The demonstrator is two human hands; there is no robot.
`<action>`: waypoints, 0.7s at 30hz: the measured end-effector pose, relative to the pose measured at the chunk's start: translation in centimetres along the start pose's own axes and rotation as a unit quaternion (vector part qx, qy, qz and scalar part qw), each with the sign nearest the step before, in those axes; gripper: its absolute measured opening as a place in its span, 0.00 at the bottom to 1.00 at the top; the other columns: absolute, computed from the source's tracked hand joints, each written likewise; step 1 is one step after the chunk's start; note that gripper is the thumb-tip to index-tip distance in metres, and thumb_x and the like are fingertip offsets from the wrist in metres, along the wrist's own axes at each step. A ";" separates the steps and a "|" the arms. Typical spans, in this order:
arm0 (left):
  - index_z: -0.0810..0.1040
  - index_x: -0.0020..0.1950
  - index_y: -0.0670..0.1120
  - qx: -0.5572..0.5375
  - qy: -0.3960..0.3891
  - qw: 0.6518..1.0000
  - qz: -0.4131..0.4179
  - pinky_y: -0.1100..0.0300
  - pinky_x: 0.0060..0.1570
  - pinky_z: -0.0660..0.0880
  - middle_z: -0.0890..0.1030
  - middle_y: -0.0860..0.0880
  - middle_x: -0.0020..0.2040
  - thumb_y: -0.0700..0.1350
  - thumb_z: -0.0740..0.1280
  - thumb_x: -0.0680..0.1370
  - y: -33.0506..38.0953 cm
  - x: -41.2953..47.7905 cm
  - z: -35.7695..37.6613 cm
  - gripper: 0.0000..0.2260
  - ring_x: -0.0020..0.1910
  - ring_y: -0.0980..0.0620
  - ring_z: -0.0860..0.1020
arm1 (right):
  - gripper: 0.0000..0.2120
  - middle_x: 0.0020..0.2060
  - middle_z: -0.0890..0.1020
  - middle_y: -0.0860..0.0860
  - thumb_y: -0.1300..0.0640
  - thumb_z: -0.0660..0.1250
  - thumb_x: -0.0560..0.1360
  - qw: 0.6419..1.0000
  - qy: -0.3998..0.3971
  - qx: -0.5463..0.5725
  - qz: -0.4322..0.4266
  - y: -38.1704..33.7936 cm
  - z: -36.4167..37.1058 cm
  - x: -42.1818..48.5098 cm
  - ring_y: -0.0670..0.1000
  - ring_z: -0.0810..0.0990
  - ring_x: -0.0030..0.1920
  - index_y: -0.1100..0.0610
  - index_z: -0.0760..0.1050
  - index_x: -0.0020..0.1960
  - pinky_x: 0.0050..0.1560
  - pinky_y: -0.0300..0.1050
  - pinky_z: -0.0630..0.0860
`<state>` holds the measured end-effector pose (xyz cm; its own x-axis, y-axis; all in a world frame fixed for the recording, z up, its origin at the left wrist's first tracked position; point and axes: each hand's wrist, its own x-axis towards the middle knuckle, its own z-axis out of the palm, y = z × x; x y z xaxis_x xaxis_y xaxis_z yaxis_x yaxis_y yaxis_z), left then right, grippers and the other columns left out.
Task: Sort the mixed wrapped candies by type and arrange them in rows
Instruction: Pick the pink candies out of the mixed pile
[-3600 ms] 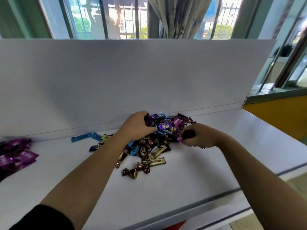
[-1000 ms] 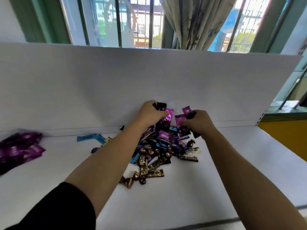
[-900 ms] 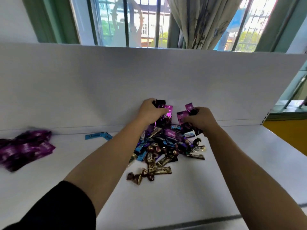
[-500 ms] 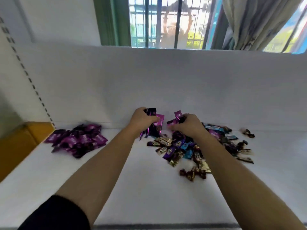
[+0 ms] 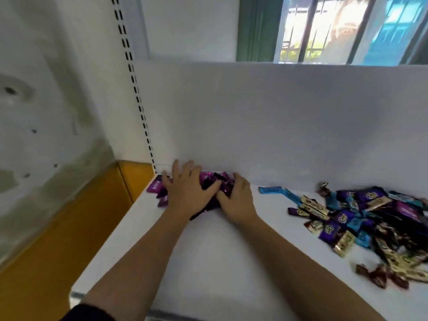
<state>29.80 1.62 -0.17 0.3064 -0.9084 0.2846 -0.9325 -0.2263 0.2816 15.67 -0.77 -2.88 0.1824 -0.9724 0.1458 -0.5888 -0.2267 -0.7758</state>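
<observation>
Fingers (image 5: pixel 177 170) of the left hand (image 5: pixel 188 193) are spread wide and lie flat on the purple candies (image 5: pixel 216 184), a pile at the far left corner of the white shelf (image 5: pixel 208 262), against the back panel (image 5: pixel 278 123). The right hand (image 5: pixel 239 200) rests on the pile's right side, its thumb beside the left thumb; its fingers bend over the wrappers, and whether they grip any I cannot tell. The mixed pile (image 5: pixel 370 218) lies well apart to the right, with a blue candy (image 5: pixel 269 190) between.
</observation>
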 end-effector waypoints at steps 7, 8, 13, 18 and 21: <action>0.56 0.76 0.58 -0.065 -0.100 0.983 -0.136 0.31 0.70 0.47 0.54 0.47 0.79 0.82 0.46 0.61 -3.2 1.0 1.6 0.48 0.76 0.36 0.48 | 0.37 0.74 0.61 0.53 0.33 0.49 0.69 0.995 0.014 -0.093 -0.027 -0.2 2.7 1.1 0.55 0.58 0.74 0.45 0.56 0.76 0.74 0.55 0.57; 0.58 0.76 0.57 -0.066 -0.094 0.985 -0.130 0.32 0.70 0.50 0.58 0.47 0.78 0.82 0.46 0.61 -3.3 1.1 1.7 0.49 0.76 0.38 0.52 | 0.37 0.75 0.59 0.53 0.33 0.49 0.69 0.995 0.008 -0.096 -0.028 -0.2 2.8 1.2 0.55 0.56 0.75 0.45 0.56 0.76 0.75 0.55 0.55; 0.59 0.76 0.56 -0.090 -0.087 0.988 -0.090 0.36 0.71 0.52 0.61 0.51 0.77 0.83 0.42 0.59 -3.2 1.3 1.9 0.51 0.75 0.42 0.56 | 0.38 0.76 0.58 0.51 0.34 0.46 0.68 0.993 -0.007 -0.106 -0.055 -0.5 3.0 1.5 0.54 0.54 0.76 0.45 0.58 0.76 0.75 0.54 0.53; 0.59 0.76 0.55 -0.086 0.014 0.991 -0.102 0.33 0.71 0.44 0.51 0.47 0.80 0.77 0.40 0.68 -5.3 2.0 0.6 0.43 0.77 0.40 0.45 | 0.38 0.76 0.58 0.50 0.32 0.49 0.67 0.993 0.011 -0.108 -0.053 -0.5 2.7 1.2 0.55 0.53 0.76 0.45 0.59 0.75 0.75 0.57 0.54; 0.53 0.79 0.51 -0.076 -0.061 0.976 -0.193 0.35 0.72 0.44 0.50 0.40 0.79 0.78 0.41 0.68 -7.1 3.4 0.7 0.47 0.77 0.36 0.47 | 0.39 0.76 0.58 0.49 0.31 0.50 0.67 0.993 0.007 -0.106 -0.050 -0.7 2.7 1.1 0.55 0.53 0.76 0.44 0.58 0.75 0.75 0.58 0.54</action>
<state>37.34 -0.11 -1.89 0.5959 -0.8028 0.0218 -0.7099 -0.5139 0.4816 18.43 -1.54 -3.84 0.2386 -0.9448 0.2244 -0.7215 -0.3271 -0.6103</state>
